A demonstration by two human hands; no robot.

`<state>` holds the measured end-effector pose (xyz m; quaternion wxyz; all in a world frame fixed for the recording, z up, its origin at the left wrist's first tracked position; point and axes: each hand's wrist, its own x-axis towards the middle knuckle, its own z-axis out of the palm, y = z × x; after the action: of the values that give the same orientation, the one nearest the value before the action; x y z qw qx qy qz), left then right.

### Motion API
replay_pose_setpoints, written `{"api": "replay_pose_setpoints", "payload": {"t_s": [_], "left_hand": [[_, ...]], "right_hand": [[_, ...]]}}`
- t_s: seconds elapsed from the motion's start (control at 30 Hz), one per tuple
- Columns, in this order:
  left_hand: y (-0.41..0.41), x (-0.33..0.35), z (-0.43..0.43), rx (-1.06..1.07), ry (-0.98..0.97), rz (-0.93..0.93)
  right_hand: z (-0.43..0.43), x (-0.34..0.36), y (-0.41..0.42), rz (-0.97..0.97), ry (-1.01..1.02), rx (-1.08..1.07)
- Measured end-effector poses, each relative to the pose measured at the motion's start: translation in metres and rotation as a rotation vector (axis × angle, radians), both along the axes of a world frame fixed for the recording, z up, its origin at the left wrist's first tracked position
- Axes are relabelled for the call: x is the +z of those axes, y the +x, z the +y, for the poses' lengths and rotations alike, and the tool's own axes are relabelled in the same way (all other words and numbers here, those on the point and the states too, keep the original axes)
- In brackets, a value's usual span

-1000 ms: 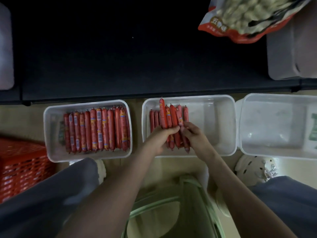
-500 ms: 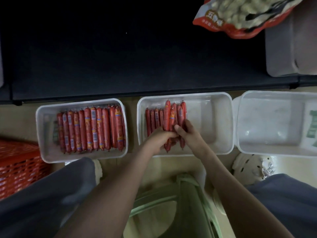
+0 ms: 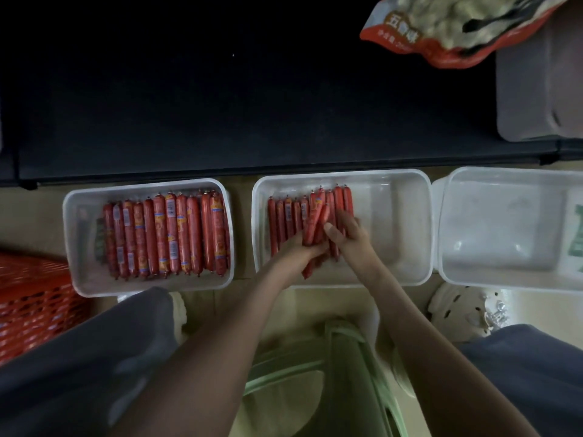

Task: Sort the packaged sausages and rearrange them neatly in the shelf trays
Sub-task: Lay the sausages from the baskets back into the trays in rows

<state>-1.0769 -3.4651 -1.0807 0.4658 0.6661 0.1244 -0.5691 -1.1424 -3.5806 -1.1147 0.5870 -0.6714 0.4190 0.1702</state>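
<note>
At your far left sits a red mesh basket [image 3: 28, 298], and a red-edged snack bag [image 3: 441, 29] lies at the top right. Below you stands a pale green plastic object [image 3: 344, 367], with a white perforated shoe [image 3: 457, 305] near it.

It looks like a shop. A dark display shelf [image 3: 252, 105] runs above white trays [image 3: 67, 234] holding rows of packaged sausages [image 3: 164, 231]. A printed food bag [image 3: 441, 29] lies at the upper right, and a red basket [image 3: 31, 304] stands at the left.

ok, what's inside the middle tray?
Middle tray: red sausages in left half; left hand and right hand grip a bundle, covering its lower part. Right half bare.
</note>
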Motion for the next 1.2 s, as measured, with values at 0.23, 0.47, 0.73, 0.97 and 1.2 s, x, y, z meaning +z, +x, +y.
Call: {"api": "replay_pose_setpoints", "payload": {"t_s": [0.23,0.47,0.73,0.97,1.2], "left_hand": [[-0.004,0.003,-0.027,-0.091,0.014,-0.005],[0.003,-0.016,0.0,-0.528,0.579,-0.502],[-0.016,-0.028,0.012,-1.058,0.429,-0.515],[0.0,0.033,-0.001,-0.852,0.231,-0.619],[0.029,0.148,0.012,-0.801,0.422,-0.795]], "right_hand": [[-0.007,0.01,0.0,-0.001,0.182,-0.355],[-0.044,-0.018,-0.002,0.267,-0.334,0.137],[-0.004,-0.025,-0.004,0.222,-0.214,0.402],[-0.008,0.039,-0.01,0.069,-0.404,0.424],[0.02,0.163,0.024,-0.141,-0.482,0.388]]}}
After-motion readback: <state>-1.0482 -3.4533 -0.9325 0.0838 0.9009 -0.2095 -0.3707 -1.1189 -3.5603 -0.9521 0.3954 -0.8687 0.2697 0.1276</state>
